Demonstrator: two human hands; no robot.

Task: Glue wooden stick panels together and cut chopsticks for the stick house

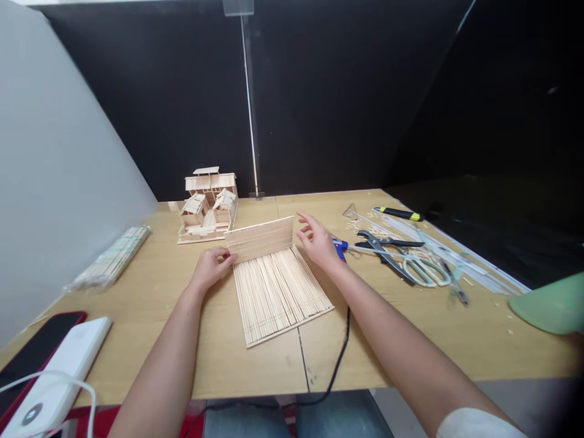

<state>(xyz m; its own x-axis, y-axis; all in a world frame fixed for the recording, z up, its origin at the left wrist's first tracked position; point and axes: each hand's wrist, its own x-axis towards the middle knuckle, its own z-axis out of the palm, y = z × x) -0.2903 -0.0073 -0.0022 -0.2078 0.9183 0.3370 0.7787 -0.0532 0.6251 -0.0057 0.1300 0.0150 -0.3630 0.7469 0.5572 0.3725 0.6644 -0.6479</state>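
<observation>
The model house [208, 207] stood behind the stick panels [283, 295]; scissors [422, 269] lay right, the phone [39, 347] front left.

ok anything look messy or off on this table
Pale wood scraps are scattered among the tools on the right, looking messy. In the flat stick panel, thin dark gaps show between some sticks, so the spacing looks uneven.
</observation>
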